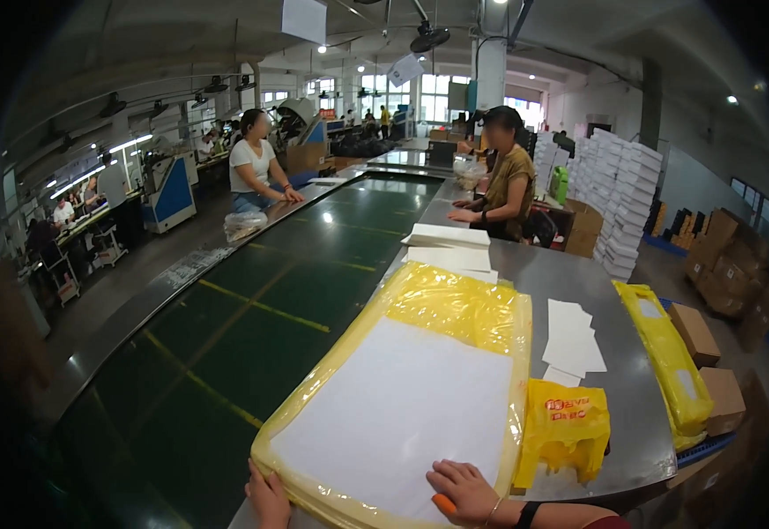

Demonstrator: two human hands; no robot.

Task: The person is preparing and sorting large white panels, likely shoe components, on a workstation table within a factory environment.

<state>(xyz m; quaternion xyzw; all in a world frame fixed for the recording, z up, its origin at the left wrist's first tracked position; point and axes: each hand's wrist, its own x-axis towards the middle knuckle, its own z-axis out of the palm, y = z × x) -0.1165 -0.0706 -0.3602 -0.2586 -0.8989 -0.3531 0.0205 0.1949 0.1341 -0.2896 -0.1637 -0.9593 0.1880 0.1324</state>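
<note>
A large flat yellow plastic-wrapped package [314,388] lies on the metal table's near part, its left side reaching over the green belt. A big white sheet [393,397] covers most of its top. My left hand [268,498] rests against the package's near left corner, fingers stretched along its side. My right hand [465,491] lies flat on the sheet near its lower edge, fingers spread. Something orange [443,503] shows at the right thumb; I cannot tell whether it is worn or held. Beside the package, right of it, lies a crumpled yellow plastic bag [565,428].
White cards [571,335] lie on the metal table [631,423]; more white sheets [450,247] sit beyond the package. A long yellow package [666,361] and cardboard boxes [724,397] line the right. Two people stand across the green conveyor belt [226,326] and beside it.
</note>
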